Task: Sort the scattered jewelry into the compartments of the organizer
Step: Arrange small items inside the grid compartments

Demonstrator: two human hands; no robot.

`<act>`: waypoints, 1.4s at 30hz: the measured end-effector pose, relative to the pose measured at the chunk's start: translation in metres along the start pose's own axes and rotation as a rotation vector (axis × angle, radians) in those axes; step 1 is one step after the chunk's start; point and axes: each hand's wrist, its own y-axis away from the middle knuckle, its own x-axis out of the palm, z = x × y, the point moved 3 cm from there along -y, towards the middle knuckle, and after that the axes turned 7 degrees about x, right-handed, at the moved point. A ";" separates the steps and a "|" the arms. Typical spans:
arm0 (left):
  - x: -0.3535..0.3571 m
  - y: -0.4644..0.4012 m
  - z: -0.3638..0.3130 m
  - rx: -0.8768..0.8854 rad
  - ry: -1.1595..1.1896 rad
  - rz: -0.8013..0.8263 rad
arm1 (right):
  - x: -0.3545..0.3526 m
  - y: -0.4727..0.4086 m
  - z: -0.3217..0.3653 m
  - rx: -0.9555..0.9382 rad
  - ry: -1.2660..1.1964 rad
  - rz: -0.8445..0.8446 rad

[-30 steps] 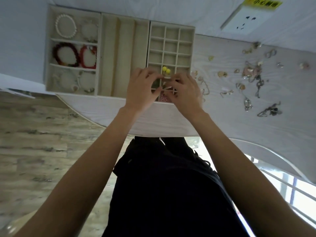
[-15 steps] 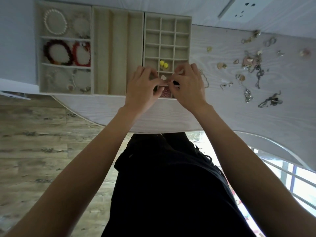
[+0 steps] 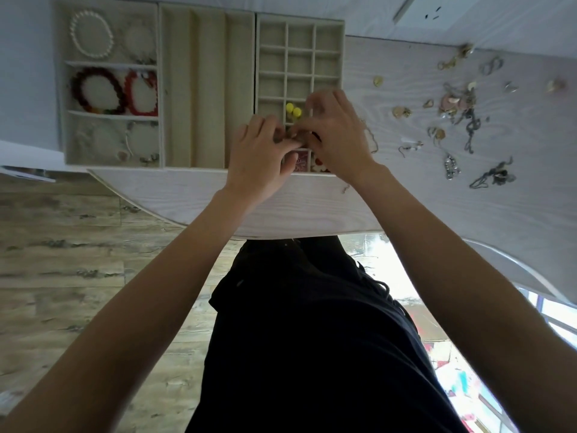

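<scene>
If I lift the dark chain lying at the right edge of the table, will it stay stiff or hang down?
The dark chain lies in loose, tangled curves, so it will probably droop limply. Its thin links suggest that it is light. The tangle may come up as one clump, perhaps snagging.

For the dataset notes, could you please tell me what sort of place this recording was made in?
Most likely a room in a home. A pale wood-grain table stands by a white wall with a white power socket, over a grey wood-plank floor, and a beige fabric jewelry organizer sits on the table.

Beige organizer (image 3: 207,89), yellow beads (image 3: 293,109), red bracelet (image 3: 140,92).
</scene>
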 end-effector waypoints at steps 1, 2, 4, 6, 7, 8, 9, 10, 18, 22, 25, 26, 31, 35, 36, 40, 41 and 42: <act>0.001 0.000 0.000 -0.001 -0.001 0.007 | 0.002 -0.004 -0.001 -0.046 0.017 0.031; 0.001 0.000 0.001 -0.004 -0.004 0.010 | 0.004 -0.008 -0.002 -0.081 0.030 0.057; 0.001 0.001 0.002 -0.014 -0.010 0.007 | 0.005 -0.014 -0.003 -0.134 0.064 0.084; 0.000 0.001 0.003 -0.012 -0.016 0.010 | 0.005 -0.019 -0.002 -0.180 0.105 0.102; 0.000 0.001 0.003 -0.008 -0.018 0.010 | 0.005 -0.021 -0.001 -0.208 0.126 0.104; 0.000 0.001 0.003 -0.003 -0.022 0.005 | 0.005 -0.022 0.000 -0.239 0.145 0.105; -0.001 0.001 0.003 0.002 -0.026 -0.003 | 0.005 -0.021 0.000 -0.266 0.154 0.098; -0.001 0.001 0.003 0.007 -0.030 -0.010 | 0.005 -0.021 -0.001 -0.287 0.149 0.091; -0.001 0.000 0.005 -0.001 -0.043 -0.018 | 0.006 -0.020 -0.003 -0.387 0.207 0.103; 0.000 0.002 0.005 -0.004 -0.038 -0.019 | 0.005 -0.025 -0.004 -0.363 0.212 0.173; -0.001 0.002 0.005 -0.022 -0.038 -0.017 | 0.008 -0.027 -0.006 -0.252 0.173 0.257; -0.002 0.001 0.005 -0.030 -0.038 -0.022 | 0.009 -0.026 -0.007 -0.219 0.140 0.259; -0.001 -0.002 0.002 -0.102 -0.008 -0.038 | 0.007 -0.014 -0.012 -0.065 -0.043 0.191; 0.000 -0.002 0.001 -0.113 0.004 -0.082 | 0.012 -0.010 -0.009 -0.007 -0.099 0.136; 0.000 -0.001 0.001 -0.108 0.011 -0.088 | 0.013 -0.011 -0.007 -0.004 -0.109 0.130; -0.002 0.002 0.001 -0.093 0.017 -0.107 | 0.012 -0.014 -0.003 -0.024 -0.126 0.087; -0.003 0.003 0.001 -0.093 0.017 -0.112 | 0.012 -0.015 -0.003 -0.019 -0.134 0.074; -0.003 0.004 0.001 -0.097 0.020 -0.116 | 0.011 -0.015 -0.003 -0.015 -0.134 0.075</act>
